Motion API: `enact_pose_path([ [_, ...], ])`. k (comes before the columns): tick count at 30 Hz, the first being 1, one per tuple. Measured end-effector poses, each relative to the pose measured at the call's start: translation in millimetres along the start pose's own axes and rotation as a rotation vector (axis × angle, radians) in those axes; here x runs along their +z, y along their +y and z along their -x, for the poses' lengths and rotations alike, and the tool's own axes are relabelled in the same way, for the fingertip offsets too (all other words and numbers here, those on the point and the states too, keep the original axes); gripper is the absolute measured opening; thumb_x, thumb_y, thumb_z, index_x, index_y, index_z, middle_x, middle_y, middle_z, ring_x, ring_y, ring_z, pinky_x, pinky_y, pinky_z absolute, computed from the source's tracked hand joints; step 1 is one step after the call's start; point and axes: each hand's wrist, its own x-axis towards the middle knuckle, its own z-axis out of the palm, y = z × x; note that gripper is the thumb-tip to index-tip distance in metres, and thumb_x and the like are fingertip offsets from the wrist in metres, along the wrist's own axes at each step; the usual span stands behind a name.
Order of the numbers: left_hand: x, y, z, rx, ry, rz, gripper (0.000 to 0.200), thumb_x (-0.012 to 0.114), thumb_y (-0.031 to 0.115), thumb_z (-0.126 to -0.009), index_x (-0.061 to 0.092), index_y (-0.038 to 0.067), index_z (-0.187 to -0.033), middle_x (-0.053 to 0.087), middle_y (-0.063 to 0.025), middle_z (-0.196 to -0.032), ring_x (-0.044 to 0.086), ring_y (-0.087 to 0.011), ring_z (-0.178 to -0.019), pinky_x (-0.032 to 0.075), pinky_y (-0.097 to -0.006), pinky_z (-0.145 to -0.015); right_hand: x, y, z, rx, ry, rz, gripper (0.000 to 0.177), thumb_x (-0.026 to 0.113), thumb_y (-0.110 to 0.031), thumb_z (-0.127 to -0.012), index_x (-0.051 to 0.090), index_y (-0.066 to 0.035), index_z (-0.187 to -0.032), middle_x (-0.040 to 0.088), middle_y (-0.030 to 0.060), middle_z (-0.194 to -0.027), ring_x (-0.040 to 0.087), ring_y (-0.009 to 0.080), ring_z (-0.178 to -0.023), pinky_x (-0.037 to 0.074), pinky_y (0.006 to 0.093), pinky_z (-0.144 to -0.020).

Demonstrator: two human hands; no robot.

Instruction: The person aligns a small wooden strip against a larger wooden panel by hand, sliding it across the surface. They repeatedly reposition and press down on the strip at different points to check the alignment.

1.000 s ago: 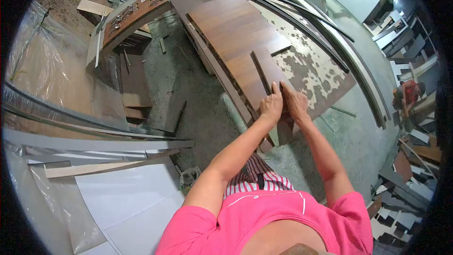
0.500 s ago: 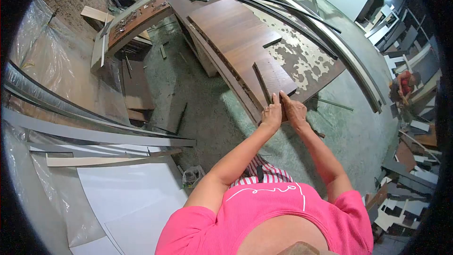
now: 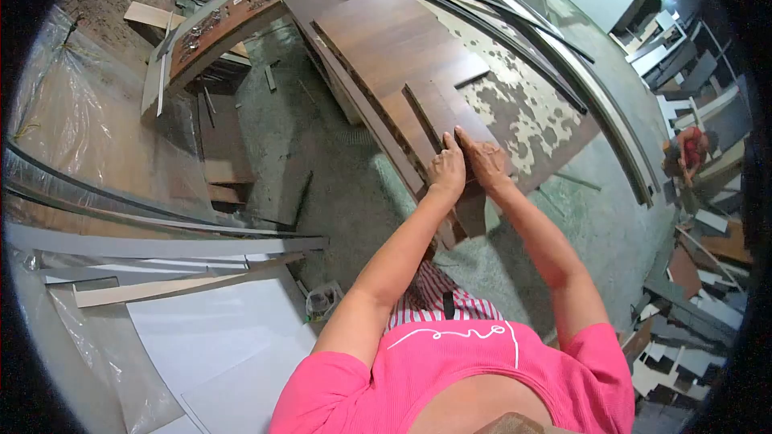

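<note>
A smaller brown wood-grain board point(image 3: 457, 112) with a dark edge lies on a larger wood-grain panel point(image 3: 378, 36) on the worktable. My left hand point(image 3: 447, 169) grips the small board near its close end, index finger stretched along the dark edge. Beside it, almost touching, my right hand point(image 3: 486, 164) holds the same board, its fingers reaching over the top face. The undersides of both hands, and any thumb contact there, are hidden. Below my hands, a brown wooden part point(image 3: 472, 219) shows past the panel's near end.
Long metal strips point(image 3: 587, 96) run along the table's right side. A low stand with a brown top point(image 3: 221, 24) is at the left. White sheets point(image 3: 217, 337) lie at lower left. Another person point(image 3: 693, 149) crouches among offcuts at the far right.
Both hands and the small board have moved forward and slightly left over the larger panel. My grip looks much the same. The whole view has shifted slightly.
</note>
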Motion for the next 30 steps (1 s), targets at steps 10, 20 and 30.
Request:
enact_pose_path([
  [10,-37.6,-51.4,-179.6,-0.098,0.153,-0.117,0.045,0.038,0.009,-0.086,0.029,-0.002,-0.128,0.063,-0.0193,-0.087,0.063,-0.0297,-0.079,0.05,-0.0405,-0.069,34.0,-23.8,-206.8,-0.064,-0.002,0.041,0.047,0.047,-0.013,-0.081,0.037,-0.023,-0.126,0.063,0.0108,-0.076,0.063,0.0245,-0.069,0.047,0.0349,-0.055],
  [20,-84.0,-115.6,-389.5,-0.192,0.351,-0.165,0.027,0.034,0.013,-0.088,0.044,0.0,-0.108,0.062,-0.0197,-0.089,0.061,-0.0316,-0.086,0.047,-0.0426,-0.073,74.5,-59.2,-431.7,-0.136,0.188,-0.123,0.025,0.045,-0.021,-0.082,0.052,-0.019,-0.106,0.064,0.0098,-0.08,0.063,0.026,-0.073,0.048,0.0368,-0.059],
  [30,-101.6,-138.1,-472.4,-0.279,0.356,-0.266,0.024,0.034,0.014,-0.087,0.051,0.005,-0.103,0.06,-0.0188,-0.098,0.058,-0.0313,-0.095,0.045,-0.0428,-0.077,88.5,-75.8,-519.1,-0.049,0.16,-0.163,0.015,0.047,-0.023,-0.082,0.057,-0.016,-0.091,0.064,0.0086,-0.09,0.062,0.0255,-0.085,0.047,0.0385,-0.064],
])
